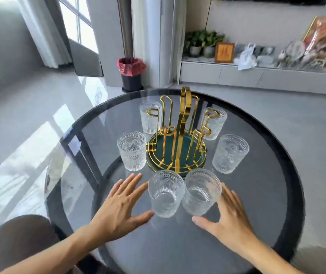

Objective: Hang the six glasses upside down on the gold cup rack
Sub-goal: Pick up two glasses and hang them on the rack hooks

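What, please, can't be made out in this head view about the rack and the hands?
- Rack: its rear pegs overlap the handle and the far glasses; count unclear.
- Left hand and right hand: whether they touch the near glasses, unclear.
- Shelf: items blurred.

The gold cup rack (177, 135) stood mid-table, ringed by 6 upright glasses, so every side approach at glass height met one. The 2 near glasses (166, 196) (201, 191) stood almost touching, closing the front. Wider gaps lay between the left glass (132, 150) and the far-left glass (150, 117), and between the right glass (230, 153) and the far-right glass (215, 122). Above, the rack's looped prongs and tall handle rose clear of the rims. Bare glass table (178, 244) lay open near the front edge, where the left hand (122, 204) and right hand (227, 216) flanked the near pair, fingers spread.
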`<action>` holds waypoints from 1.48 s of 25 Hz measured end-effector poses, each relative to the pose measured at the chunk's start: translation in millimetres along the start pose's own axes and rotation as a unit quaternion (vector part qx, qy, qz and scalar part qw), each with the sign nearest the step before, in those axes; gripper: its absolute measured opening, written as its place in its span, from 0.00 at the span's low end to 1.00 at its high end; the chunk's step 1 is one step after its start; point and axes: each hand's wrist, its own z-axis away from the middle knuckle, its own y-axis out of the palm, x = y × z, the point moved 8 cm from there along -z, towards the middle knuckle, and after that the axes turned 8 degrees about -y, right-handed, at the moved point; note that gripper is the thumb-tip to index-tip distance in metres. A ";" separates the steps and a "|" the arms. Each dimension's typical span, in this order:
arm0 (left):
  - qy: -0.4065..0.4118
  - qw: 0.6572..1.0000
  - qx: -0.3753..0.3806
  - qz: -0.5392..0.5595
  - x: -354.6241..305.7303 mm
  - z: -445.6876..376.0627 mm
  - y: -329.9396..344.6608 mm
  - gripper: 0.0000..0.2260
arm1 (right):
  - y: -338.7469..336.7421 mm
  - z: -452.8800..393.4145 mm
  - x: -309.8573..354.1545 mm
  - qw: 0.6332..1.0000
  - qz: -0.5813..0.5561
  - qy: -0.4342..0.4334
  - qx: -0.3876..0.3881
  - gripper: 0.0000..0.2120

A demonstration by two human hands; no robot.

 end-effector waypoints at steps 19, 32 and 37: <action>-0.134 0.815 -0.173 0.536 -18.8 23.6 -63.1 0.29 | -81.2 14.4 38.3 0.858 -0.470 -0.055 -0.199 0.30; -0.072 0.881 -0.319 0.341 -68.7 -39.9 -189.0 0.27 | -213.3 -21.4 99.4 0.911 -0.136 -0.078 -0.382 0.22; -0.063 0.913 -0.293 0.278 -75.0 -61.5 -163.6 0.24 | -186.8 -53.4 108.8 0.944 -0.047 -0.101 -0.311 0.20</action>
